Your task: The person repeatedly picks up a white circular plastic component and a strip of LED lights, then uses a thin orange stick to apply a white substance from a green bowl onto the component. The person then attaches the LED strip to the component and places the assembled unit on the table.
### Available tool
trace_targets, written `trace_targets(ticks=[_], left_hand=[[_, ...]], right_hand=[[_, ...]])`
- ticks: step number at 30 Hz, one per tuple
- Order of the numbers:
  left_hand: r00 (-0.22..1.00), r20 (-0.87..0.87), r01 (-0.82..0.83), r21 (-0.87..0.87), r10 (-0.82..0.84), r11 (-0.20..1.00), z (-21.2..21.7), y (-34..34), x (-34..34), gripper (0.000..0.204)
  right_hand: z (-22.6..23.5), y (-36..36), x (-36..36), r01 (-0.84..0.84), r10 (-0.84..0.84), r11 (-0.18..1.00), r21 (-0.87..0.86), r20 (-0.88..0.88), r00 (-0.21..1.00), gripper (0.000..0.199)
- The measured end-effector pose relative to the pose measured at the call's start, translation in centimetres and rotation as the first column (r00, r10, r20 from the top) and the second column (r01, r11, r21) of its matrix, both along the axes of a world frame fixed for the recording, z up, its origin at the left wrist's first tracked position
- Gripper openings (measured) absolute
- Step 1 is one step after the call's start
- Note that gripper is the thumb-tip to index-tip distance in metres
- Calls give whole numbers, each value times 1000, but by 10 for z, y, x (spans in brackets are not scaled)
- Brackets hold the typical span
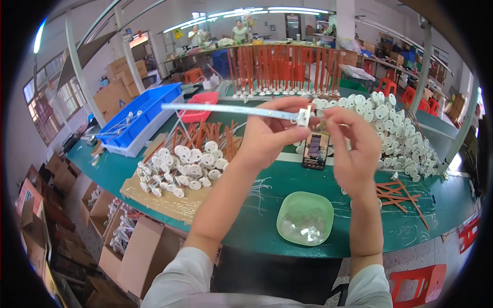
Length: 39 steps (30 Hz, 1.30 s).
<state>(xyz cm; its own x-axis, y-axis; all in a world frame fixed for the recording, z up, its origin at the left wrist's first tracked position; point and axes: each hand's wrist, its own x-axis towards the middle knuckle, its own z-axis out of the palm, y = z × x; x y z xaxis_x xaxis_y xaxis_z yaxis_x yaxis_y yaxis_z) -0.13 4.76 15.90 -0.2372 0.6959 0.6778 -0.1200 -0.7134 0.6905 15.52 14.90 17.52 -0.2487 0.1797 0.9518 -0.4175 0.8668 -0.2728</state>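
Observation:
My left hand (264,137) is closed on a narrow pale strip (226,109) with a white plastic end piece, held up above the table. The strip sticks out to the left, and its end piece (304,117) sits by my thumb and fingertips. Just right of that end piece, my right hand (357,146) is raised with thumb and fingers pinched together. Whatever is between them is too small to make out. Below the hands, a light green bowl (305,195) contains small clear, shiny pieces.
On the green table (257,226), white round-ended parts (187,167) lie heaped on cardboard at left, with a larger pile (393,120) at right. A phone (315,151) stands between. Brown strips (398,195), a blue bin (146,115) and a red tray (203,102) are around.

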Motion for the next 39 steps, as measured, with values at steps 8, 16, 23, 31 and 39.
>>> trace_targets(ticks=[8, 16, 23, 31, 39], left_hand=[[970, 180, 154, 58, -163, 986, -23, 13, 4, 51], [969, 201, 138, 56, -147, 989, -32, 12, -6, 51], [985, 146, 85, 85, -96, 993, -28, 14, 3, 50], [965, 186, 168, 106, -185, 980, -33, 18, 11, 47], [951, 199, 215, 125, -237, 969, -45, 19, 5, 49]], right_hand=[[-15, 3, 2, -70, 77, 996, -52, 126, 989, 8], [-16, -1, -1, 84, -98, 984, 158, 84, 992, 13], [-21, -10, -2, 175, -183, 975, 139, 50, 982, 18], [-30, -4, -11, 194, -175, 956, 221, -103, 979, 19], [-36, -3, -14, 201, -179, 954, 221, -117, 977, 20]])
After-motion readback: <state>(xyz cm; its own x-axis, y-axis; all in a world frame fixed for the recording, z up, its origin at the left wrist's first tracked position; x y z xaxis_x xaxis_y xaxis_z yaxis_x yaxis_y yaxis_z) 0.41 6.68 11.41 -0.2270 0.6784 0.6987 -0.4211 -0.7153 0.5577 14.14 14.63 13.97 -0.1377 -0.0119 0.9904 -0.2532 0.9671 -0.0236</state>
